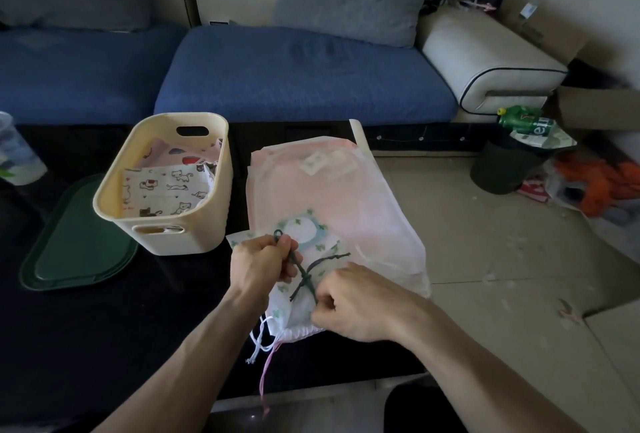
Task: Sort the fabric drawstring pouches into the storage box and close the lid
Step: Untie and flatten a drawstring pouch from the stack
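Left hand (258, 261) is pinching the upper end of a dark green drawstring (304, 275), fingers curled around it. Right hand (353, 304) is gripping the lower end of the same cord, fingers closed on it. Both are working over a small leaf-print pouch (294, 308) lying atop a stack of pink pouches (329, 190) on the black desk (104, 328). Cream storage box (207, 224) is standing just left of the stack, holding cat-print pouches (166, 186). Green lid (76, 245) is lying beside the box, off it.

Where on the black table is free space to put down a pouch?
Bare black table lies in front of the cream storage box and green lid, left of the left hand. The right side is crowded by the pink pouches.
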`<state>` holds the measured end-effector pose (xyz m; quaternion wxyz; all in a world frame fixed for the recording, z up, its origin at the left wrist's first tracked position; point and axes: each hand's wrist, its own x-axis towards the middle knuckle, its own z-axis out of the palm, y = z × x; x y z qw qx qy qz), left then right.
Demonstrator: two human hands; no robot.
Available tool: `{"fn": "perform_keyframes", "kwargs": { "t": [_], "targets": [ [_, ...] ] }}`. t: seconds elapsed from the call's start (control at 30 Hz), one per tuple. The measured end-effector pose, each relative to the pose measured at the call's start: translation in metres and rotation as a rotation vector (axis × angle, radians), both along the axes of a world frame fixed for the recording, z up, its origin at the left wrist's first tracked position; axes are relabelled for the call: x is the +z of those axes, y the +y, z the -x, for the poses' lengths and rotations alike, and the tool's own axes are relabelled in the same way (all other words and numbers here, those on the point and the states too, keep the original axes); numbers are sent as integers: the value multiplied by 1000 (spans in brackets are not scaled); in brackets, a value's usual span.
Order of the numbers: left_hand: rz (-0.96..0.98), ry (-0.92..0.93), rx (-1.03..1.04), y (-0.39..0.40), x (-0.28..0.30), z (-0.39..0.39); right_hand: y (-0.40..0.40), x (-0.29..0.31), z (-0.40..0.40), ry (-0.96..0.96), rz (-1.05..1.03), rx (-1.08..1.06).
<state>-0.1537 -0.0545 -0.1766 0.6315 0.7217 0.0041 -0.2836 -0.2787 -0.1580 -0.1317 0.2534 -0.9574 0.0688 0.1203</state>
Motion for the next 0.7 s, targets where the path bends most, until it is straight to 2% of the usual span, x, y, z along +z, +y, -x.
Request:
{"fn": "perform_keyframes", "kwargs": {
  "t": [0.2,0.33,0.43,0.57,0.7],
  "targets": [
    [-48,13,91,-4,-3,-3,14,-9,2,-76,55,159],
    [-33,12,99,-5,-3,-4,14,-11,6,-43,24,165],
    [-6,-57,58,-2,-1,-4,6,-9,4,13,-75,114],
    [-43,-122,-183,6,9,-9,-22,-9,3,-26,-230,-104],
    [-343,-248,-624,27,32,3,-50,-12,-1,-199,-408,-294]
  ]
}}
